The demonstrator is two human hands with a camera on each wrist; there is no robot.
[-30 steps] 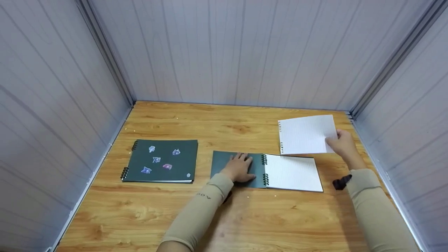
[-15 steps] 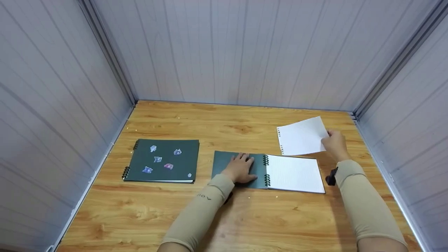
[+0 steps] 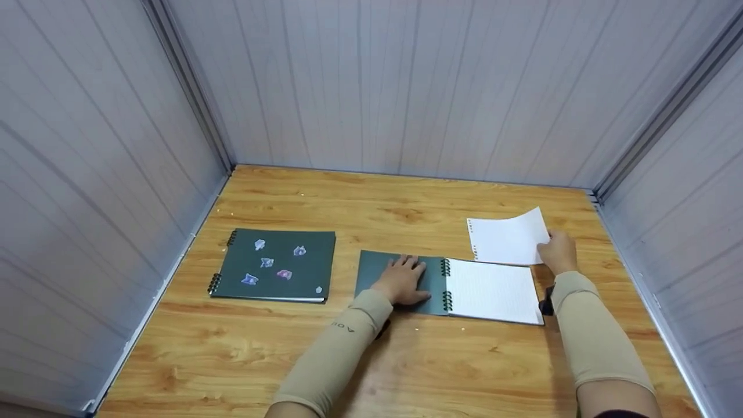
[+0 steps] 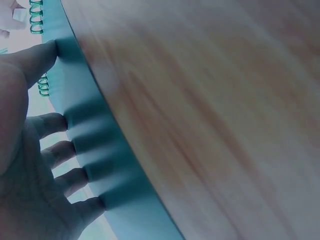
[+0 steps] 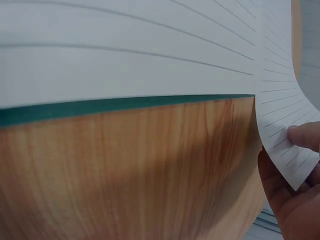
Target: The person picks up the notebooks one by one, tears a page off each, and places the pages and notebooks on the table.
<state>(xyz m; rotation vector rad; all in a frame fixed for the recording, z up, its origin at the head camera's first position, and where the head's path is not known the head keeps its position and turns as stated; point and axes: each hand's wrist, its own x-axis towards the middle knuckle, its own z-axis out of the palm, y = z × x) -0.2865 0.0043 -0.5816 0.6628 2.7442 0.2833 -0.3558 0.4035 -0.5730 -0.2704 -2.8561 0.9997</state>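
Note:
An open spiral notebook (image 3: 493, 290) lies on the table, its white ruled page on the right and its dark green cover (image 3: 371, 270) folded out to the left. My left hand (image 3: 401, 281) rests on that cover with fingers spread; the left wrist view shows the fingertips (image 4: 65, 150) touching it. Beyond the notebook's far edge, my right hand (image 3: 558, 252) pinches the right edge of a loose ruled sheet (image 3: 505, 241) between thumb and fingers. Torn punch holes line the sheet's left side, and its held corner curls up. In the right wrist view the sheet (image 5: 282, 95) bends toward the thumb.
A second spiral notebook (image 3: 273, 264), closed, with a dark green cover and several small stickers, lies at the left. Small white paper scraps are scattered on the wooden table (image 3: 441, 371). Pale panel walls (image 3: 360, 87) enclose its back and sides.
My right hand has brought the loose sheet down nearer the table and the notebook's far edge. The left hand stays on the green cover. The head view has shifted slightly.

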